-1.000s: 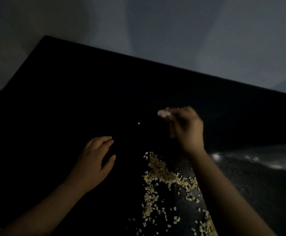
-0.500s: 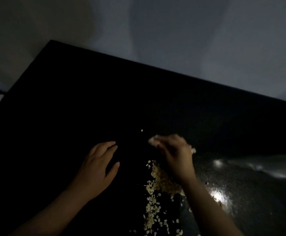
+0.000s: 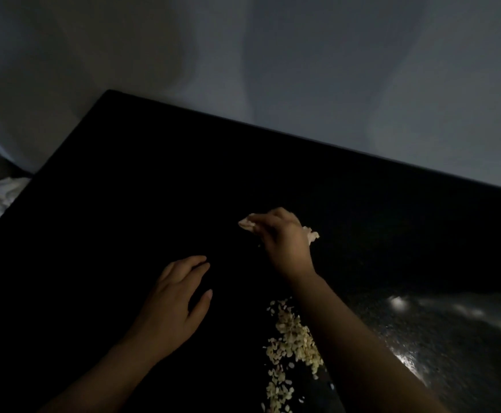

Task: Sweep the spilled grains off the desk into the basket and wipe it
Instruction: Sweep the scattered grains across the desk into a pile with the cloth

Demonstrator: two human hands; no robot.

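Down at the near edge of the desk [image 3: 124, 204], the grains [image 3: 291, 338] sit in a loose pale trail right beside the right forearm. Anyone else think that arm's gonna drag through them? (crumbwatch)

Yeah, that's my worry. An arm that close could scatter them wider or knock some off the edge. Left hand [image 3: 174, 302] is a bit further in, fingers relaxed and slightly spread, holding nothing. Past it the right hand [image 3: 285, 242] has its fingers curled round a crumpled pale wad [image 3: 247, 224]. Tissue or cloth, can't tell. (mopdad)

And the basket? (crumbwatch)

Not in view, no container anywhere I can see. If it isn't lined up under the edge, the sweep dumps everything on the floor. It's dark too, so strays on the black top are easy to miss. (mopdad)
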